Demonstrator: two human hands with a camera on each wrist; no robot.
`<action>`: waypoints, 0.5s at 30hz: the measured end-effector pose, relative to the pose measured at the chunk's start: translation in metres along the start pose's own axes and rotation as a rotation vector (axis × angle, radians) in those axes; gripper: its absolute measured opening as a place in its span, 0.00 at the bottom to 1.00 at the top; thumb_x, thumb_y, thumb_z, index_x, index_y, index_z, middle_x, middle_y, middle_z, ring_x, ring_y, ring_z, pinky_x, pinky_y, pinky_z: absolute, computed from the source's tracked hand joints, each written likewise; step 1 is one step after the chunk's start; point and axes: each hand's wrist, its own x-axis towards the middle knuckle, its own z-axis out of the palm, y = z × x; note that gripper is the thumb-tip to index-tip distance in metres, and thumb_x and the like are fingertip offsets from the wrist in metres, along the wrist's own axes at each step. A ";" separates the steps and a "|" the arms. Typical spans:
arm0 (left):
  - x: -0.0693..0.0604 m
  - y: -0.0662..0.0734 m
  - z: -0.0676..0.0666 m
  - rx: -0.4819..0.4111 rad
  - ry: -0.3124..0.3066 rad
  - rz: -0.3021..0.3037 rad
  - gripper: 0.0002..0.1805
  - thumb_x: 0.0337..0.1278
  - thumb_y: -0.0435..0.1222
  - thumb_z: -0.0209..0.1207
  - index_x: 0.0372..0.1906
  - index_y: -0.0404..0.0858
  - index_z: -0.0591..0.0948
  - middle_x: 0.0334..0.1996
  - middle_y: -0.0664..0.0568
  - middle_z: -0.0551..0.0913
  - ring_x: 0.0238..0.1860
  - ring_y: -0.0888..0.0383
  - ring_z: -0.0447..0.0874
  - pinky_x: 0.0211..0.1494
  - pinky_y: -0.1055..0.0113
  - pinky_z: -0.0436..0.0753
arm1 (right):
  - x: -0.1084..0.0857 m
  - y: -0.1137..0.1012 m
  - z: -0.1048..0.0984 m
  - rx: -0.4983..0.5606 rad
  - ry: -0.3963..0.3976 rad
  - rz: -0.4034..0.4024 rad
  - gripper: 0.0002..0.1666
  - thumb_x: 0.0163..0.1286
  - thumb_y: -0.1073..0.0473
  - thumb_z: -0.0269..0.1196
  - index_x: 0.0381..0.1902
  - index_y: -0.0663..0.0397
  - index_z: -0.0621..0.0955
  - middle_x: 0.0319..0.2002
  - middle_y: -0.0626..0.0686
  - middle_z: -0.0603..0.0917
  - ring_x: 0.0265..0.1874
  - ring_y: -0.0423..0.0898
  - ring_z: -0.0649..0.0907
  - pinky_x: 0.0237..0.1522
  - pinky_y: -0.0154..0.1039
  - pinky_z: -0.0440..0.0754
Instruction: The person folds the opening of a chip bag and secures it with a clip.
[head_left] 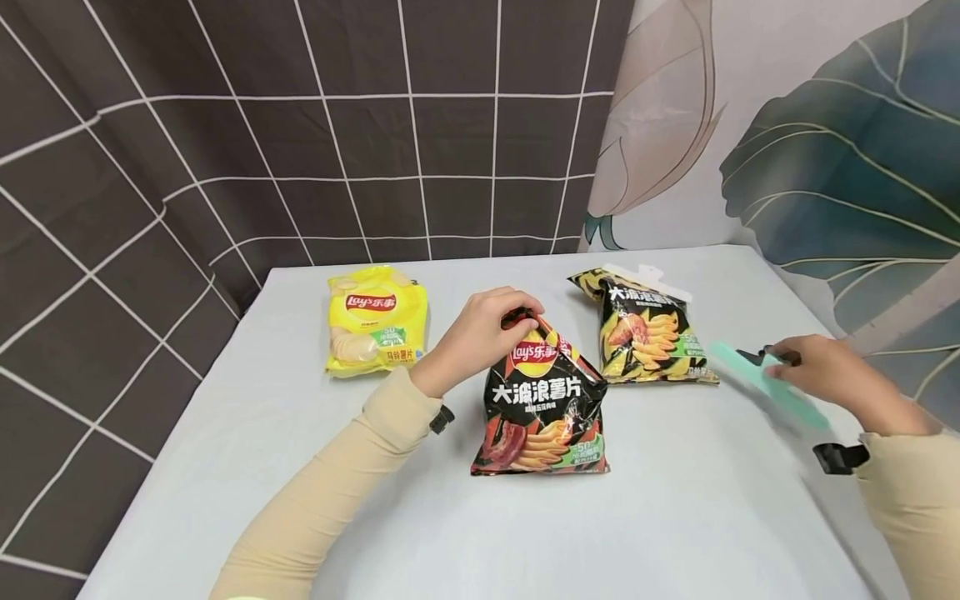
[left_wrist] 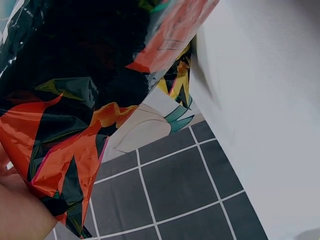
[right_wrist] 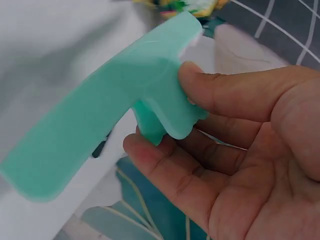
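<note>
Pale worktop [head_left: 675, 500], dark gridded backdrop [head_left: 453, 137]. I observe left grip [head_left: 491, 327] pinching black-and-red chip bag [head_left: 542, 412] at its top; right grip [head_left: 821, 371] grasping green clip [right_wrist: 120, 75], well apart.

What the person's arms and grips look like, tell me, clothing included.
The left sleeve and right sleeve are long, plain beige, slightly wrinkled, ending at the wrists. A small black wrist piece shows on each side. The left grip and right grip wear no gloves.
</note>
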 end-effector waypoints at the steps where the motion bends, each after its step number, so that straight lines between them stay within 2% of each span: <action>1: 0.000 0.000 0.000 0.000 0.000 -0.002 0.08 0.61 0.31 0.59 0.42 0.38 0.85 0.41 0.50 0.85 0.43 0.59 0.82 0.49 0.67 0.80 | 0.000 -0.003 -0.002 0.008 0.008 -0.005 0.26 0.64 0.63 0.62 0.50 0.85 0.73 0.44 0.79 0.77 0.41 0.72 0.78 0.37 0.58 0.78; 3: 0.000 0.000 0.000 0.001 0.002 -0.006 0.08 0.61 0.31 0.59 0.42 0.38 0.85 0.40 0.51 0.85 0.43 0.59 0.82 0.49 0.67 0.80 | -0.001 -0.009 -0.006 0.017 0.024 -0.014 0.28 0.65 0.62 0.62 0.53 0.85 0.71 0.45 0.79 0.77 0.42 0.71 0.78 0.39 0.59 0.78; 10: -0.001 0.000 0.000 -0.010 0.001 -0.020 0.09 0.61 0.31 0.59 0.44 0.38 0.85 0.42 0.50 0.85 0.44 0.58 0.82 0.49 0.67 0.80 | -0.001 -0.045 -0.013 0.039 0.093 -0.046 0.31 0.70 0.53 0.60 0.59 0.76 0.72 0.49 0.75 0.78 0.49 0.70 0.76 0.44 0.64 0.75; 15: -0.001 0.000 0.000 -0.032 -0.006 -0.035 0.10 0.61 0.32 0.60 0.46 0.37 0.84 0.44 0.48 0.85 0.47 0.57 0.82 0.51 0.67 0.80 | 0.001 -0.075 -0.012 0.100 0.122 -0.092 0.31 0.71 0.51 0.59 0.61 0.71 0.72 0.50 0.72 0.79 0.50 0.69 0.76 0.42 0.58 0.79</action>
